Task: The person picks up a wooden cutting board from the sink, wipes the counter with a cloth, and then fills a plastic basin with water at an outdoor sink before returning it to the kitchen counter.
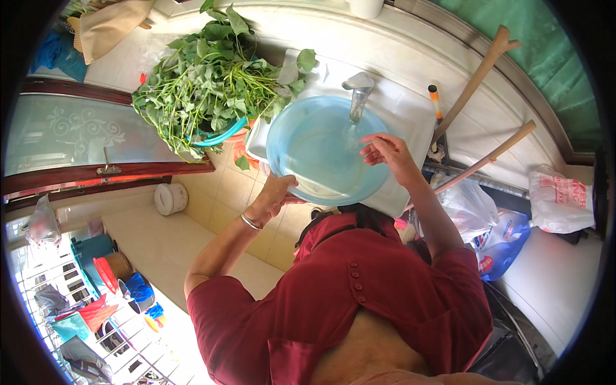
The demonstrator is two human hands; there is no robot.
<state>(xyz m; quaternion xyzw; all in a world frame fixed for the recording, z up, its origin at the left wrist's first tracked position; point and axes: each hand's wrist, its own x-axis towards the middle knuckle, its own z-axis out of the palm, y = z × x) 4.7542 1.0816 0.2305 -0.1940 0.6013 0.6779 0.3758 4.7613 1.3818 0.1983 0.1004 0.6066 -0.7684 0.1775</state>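
A translucent blue plastic basin [308, 139] rests on the white ceramic sink [414, 125], with water in it. Water runs into it from the chrome faucet [358, 96]. My left hand [274, 195] grips the basin's near left rim, thumb on top. Over the basin's right side hangs my right hand [387, 154], fingers slightly curled and apart, holding nothing, close to the running water. To the left of the basin, a large heap of leafy green stems [216, 91] overflows a turquoise basin [224, 134].
Two wooden sticks [474, 79] lean right of the sink, near plastic bags [464, 207] and a blue-and-white package [505, 240]. A glass-panelled door [86, 132] stands at left. A white lidded bucket [171, 198] sits beyond the tiled floor [231, 187].
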